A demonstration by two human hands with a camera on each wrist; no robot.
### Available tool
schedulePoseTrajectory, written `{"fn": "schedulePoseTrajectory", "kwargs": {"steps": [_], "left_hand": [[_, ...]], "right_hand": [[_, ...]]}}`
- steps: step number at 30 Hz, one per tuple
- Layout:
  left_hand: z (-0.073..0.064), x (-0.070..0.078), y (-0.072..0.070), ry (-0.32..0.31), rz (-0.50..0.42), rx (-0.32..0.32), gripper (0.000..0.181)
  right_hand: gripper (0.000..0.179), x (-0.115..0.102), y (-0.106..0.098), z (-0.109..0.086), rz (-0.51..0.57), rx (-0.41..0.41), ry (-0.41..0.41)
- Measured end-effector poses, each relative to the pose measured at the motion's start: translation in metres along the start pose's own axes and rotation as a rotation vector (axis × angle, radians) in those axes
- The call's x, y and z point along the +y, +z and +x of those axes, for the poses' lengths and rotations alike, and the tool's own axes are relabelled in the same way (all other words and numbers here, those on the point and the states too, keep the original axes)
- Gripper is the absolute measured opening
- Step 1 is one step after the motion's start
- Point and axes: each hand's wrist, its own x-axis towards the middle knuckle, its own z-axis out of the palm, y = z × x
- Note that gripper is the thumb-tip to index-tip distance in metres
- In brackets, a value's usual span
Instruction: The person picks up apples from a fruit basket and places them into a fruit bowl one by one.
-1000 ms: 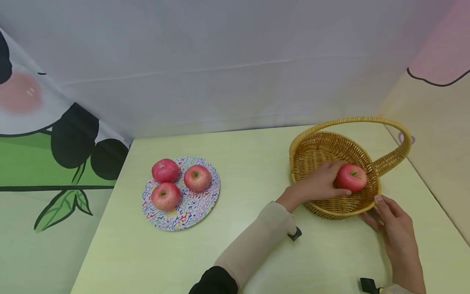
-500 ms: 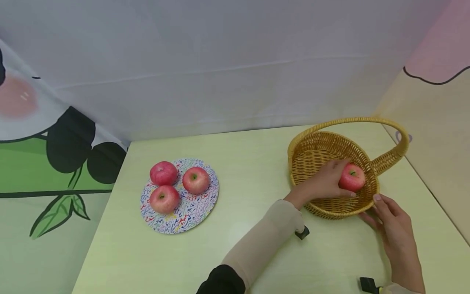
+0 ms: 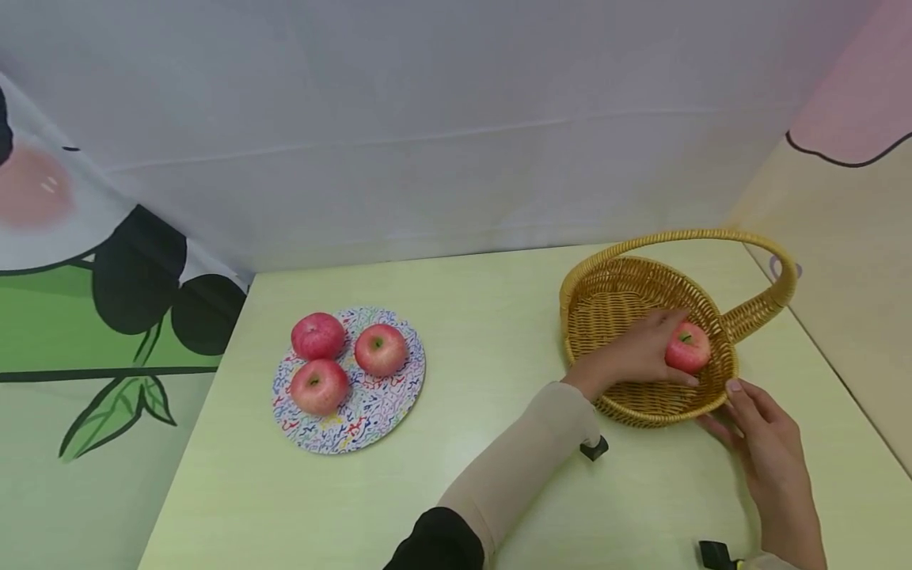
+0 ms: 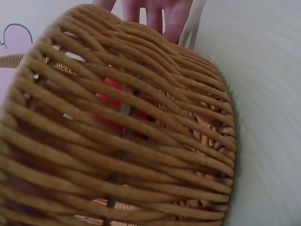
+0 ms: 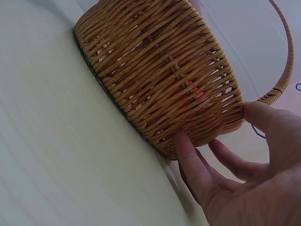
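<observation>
A red apple [image 3: 688,348] lies in the right part of a round wicker basket [image 3: 606,317] with a tall looped handle. My left hand [image 3: 641,352] reaches over the basket's near left rim and holds this apple, thumb on its near side and fingers on its far side. With the thumb on the rim and fingers against the outer wall, my right hand [image 3: 769,435] grips the basket. In the right wrist view, the right hand [image 5: 254,174] touches the weave [image 5: 155,70]. Red shows through the basket wall [image 4: 117,155] in the left wrist view, which hides the left hand's fingers.
A round plate [image 3: 378,412] with a multicoloured pattern stands on the left of the pale table [image 3: 492,332], bearing three apples [image 3: 319,386]. A grey-white cloth wall [image 3: 427,158] rises behind the table. A printed panel [image 3: 43,332] borders it on the left.
My left hand and forearm have shifted a little to the right inside the basket, and the apple has moved slightly right with them. The right hand keeps its hold on the basket.
</observation>
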Motion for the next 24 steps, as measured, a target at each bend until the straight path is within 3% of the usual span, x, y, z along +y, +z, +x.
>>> {"fn": "schedulePoseTrajectory", "kwargs": {"steps": [12,24], "left_hand": [[0.0023,0.0003,0.0059,0.020,0.047,-0.014,0.109],[0.0016,-0.0056,0.0038,0.048,-0.003,0.026,0.090]], "right_hand": [[0.020,0.0011,-0.0010,-0.0018,0.021,-0.020,-0.015],[0.019,0.0002,0.0010,-0.0013,0.020,-0.012,-0.011]]}}
